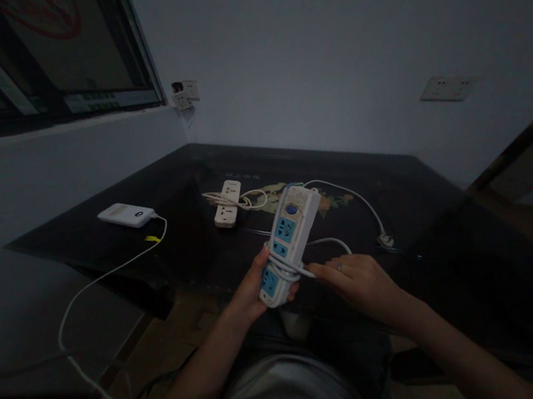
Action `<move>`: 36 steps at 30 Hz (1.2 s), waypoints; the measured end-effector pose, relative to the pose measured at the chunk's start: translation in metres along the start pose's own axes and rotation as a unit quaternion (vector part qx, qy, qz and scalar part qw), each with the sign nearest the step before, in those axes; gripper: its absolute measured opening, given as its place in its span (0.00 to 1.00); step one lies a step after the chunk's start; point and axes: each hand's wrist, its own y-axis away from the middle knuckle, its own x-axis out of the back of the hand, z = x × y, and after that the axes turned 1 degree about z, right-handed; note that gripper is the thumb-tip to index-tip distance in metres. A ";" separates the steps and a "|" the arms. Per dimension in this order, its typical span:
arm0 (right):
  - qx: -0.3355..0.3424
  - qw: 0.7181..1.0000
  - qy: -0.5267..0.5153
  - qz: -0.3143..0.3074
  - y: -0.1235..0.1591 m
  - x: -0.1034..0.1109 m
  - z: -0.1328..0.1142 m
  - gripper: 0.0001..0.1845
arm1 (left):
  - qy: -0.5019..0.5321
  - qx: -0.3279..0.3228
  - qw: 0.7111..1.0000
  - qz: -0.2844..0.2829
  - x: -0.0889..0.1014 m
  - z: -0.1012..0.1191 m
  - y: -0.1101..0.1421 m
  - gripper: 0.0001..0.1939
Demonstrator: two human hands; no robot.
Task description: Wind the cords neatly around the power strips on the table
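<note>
My left hand (251,289) grips the lower end of a white power strip (288,239) with blue sockets, held upright above the dark table's near edge. Its white cord (354,198) is looped a few times around the strip's lower part and trails over the table to a plug (386,240). My right hand (358,279) pinches the cord just beside the strip, fingers closed on it.
On the dark table (443,216) lie a second, cream power strip (227,203) with its cord bundled on it and a white power bank (125,215) with a white cable hanging off the left edge. Wall sockets (446,88) sit on the wall behind.
</note>
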 end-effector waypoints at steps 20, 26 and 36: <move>-0.061 0.928 -0.250 -0.268 -0.023 -0.003 -0.002 0.10 | -0.114 -0.189 0.975 -0.017 -0.021 0.087 0.020 0.29; -0.120 0.965 -0.085 -0.217 -0.026 0.009 0.032 0.10 | -0.133 -0.223 0.964 -0.054 -0.033 0.091 0.018 0.28; -0.222 0.972 -0.027 -0.070 -0.014 0.024 0.062 0.12 | -0.158 -0.201 0.965 -0.052 -0.016 0.088 0.016 0.27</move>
